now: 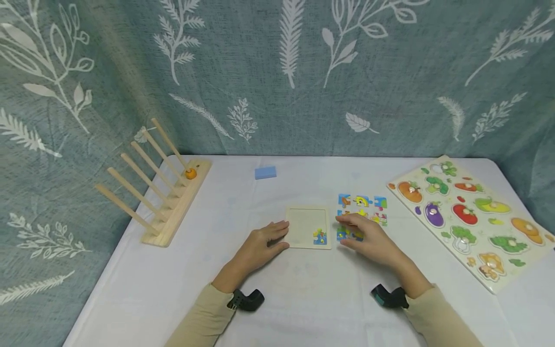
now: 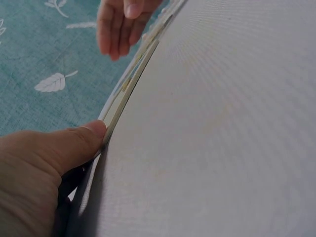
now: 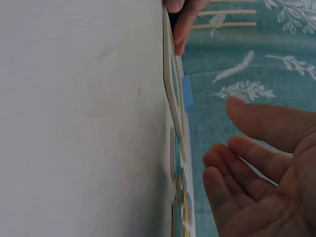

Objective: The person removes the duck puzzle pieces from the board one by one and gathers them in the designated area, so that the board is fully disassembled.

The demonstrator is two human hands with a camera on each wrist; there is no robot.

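A square wooden puzzle tray [image 1: 301, 229] lies flat on the table, with joined jigsaw pieces [image 1: 320, 236] in its lower right corner. My left hand [image 1: 260, 246] touches the tray's left edge with thumb and fingertips, fingers mostly straight. The left wrist view shows its thumb [image 2: 81, 143] against the tray's rim; its other fingers are largely hidden there. To the right of the tray, several loose jigsaw pieces [image 1: 362, 201] lie in rows. My right hand [image 1: 370, 238] hovers over the nearer pieces, partly covering them. In the right wrist view, its loosely bent fingers hold nothing.
A wooden rack [image 1: 186, 205] with upright pegs and one orange bead [image 1: 191, 173] stands at the left. A blue block [image 1: 265, 172] lies at the back. On the right is a large vegetable peg board [image 1: 472, 241]. A patterned curtain [image 1: 303, 115] hangs behind the table.
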